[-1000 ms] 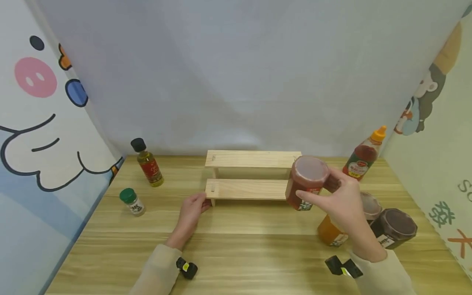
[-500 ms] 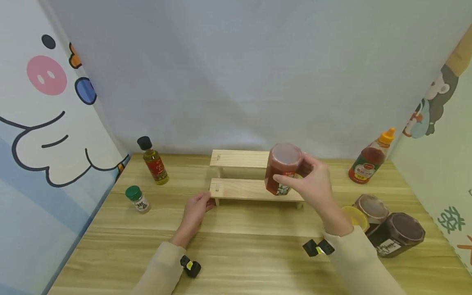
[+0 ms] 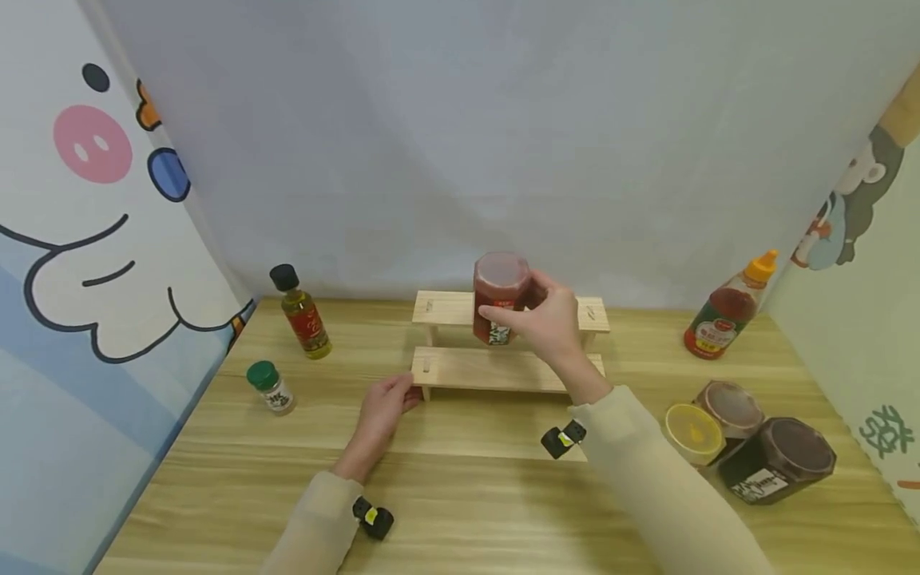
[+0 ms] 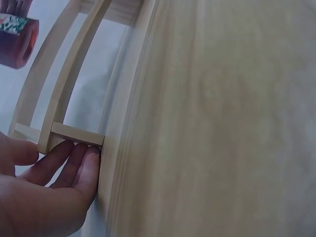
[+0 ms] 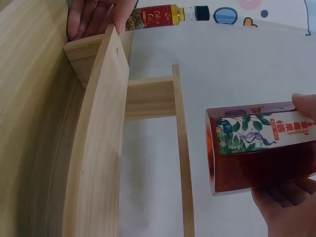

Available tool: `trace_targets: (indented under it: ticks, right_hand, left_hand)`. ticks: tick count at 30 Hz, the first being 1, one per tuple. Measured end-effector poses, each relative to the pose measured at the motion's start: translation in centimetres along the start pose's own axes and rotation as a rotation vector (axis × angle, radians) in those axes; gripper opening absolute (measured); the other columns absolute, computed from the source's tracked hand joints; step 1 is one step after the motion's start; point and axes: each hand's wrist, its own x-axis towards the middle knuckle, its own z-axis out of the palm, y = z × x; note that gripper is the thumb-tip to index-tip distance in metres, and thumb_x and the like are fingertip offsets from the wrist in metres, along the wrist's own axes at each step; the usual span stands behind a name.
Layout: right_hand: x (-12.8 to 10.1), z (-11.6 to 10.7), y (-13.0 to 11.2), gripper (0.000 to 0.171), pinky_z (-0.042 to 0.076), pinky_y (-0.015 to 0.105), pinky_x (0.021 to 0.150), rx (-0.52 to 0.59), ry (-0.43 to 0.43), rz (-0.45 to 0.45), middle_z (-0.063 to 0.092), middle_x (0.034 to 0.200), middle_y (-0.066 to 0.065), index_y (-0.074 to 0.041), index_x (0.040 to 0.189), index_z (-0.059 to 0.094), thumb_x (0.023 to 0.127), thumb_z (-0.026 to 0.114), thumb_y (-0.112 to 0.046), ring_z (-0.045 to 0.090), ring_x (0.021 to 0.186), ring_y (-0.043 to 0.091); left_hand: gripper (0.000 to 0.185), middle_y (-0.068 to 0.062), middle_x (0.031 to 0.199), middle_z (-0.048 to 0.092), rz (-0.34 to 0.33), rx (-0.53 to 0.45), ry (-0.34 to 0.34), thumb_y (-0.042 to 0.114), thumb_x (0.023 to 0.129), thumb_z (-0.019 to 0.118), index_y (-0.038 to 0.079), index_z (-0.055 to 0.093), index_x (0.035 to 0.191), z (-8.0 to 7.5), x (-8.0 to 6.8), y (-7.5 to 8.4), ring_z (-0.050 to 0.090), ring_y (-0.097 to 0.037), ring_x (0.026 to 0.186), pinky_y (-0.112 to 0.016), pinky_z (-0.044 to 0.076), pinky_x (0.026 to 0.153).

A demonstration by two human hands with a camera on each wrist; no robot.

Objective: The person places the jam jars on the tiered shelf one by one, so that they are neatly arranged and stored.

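My right hand (image 3: 549, 323) grips the red sauce jar (image 3: 499, 297) around its side, fingers curled about it, holding it upright in the air just above the upper step of the wooden two-step rack (image 3: 503, 369); in the right wrist view the jar's base hangs clear of the top board. My left hand (image 3: 384, 403) lies with fingers nearly straight, fingertips (image 4: 81, 160) pressed against the left leg of the lower step, holding nothing. On the surface (image 3: 460, 495), an oil bottle (image 3: 302, 313) and a green-capped shaker (image 3: 269, 387) stand to the left. To the right stand a squeeze bottle (image 3: 729, 307), a yellow-lidded jar (image 3: 691, 433) and two dark jars (image 3: 776, 459).
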Motion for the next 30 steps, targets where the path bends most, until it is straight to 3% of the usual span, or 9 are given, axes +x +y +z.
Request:
trace_targets:
  ticks: [10,19,23,30]
  right_hand:
    - [2.2,2.8,0.9,0.063,0.058,0.032,0.070,0.000,0.013,0.013,0.068,0.104,0.006,-0.007,0.121,0.063,0.065,0.090,-0.018,0.065,0.091,0.018]
    - [3.1,3.9,1.5,0.058,0.058,0.031,0.068,0.020,-0.006,0.013,0.066,0.108,0.013,-0.001,0.121,0.062,0.069,0.087,-0.008,0.064,0.093,0.024]
    - [3.2,4.1,1.8,0.059,0.058,0.036,0.059,-0.013,0.000,0.031,0.067,0.107,0.009,-0.006,0.123,0.062,0.070,0.087,-0.015,0.064,0.092,0.021]
    - [4.4,4.7,2.2,0.060,0.057,0.032,0.070,-0.054,0.024,0.006,0.067,0.105,0.004,-0.010,0.120,0.064,0.067,0.089,-0.024,0.064,0.091,0.015]
  left_hand:
    - [0.035,-0.026,0.112,0.061,0.045,0.062,-0.001,0.015,0.102,0.045,-0.014,0.060,0.116,-0.3,-0.1,0.0,0.061,-0.034,0.102,-0.036,0.054,0.087]
    - [0.037,-0.022,0.113,0.061,0.045,0.087,0.001,0.019,0.103,0.045,-0.011,0.060,0.118,0.0,-0.2,-0.3,0.062,-0.031,0.100,-0.033,0.055,0.085]
    - [0.037,-0.022,0.111,0.061,0.057,0.095,-0.004,0.019,0.103,0.045,-0.011,0.060,0.118,-0.1,-0.3,-0.4,0.062,-0.031,0.099,-0.033,0.055,0.085]
    - [0.038,-0.021,0.109,0.061,0.064,0.094,-0.006,0.021,0.103,0.045,-0.011,0.060,0.118,-0.1,-0.2,-0.3,0.062,-0.031,0.099,-0.033,0.055,0.085]
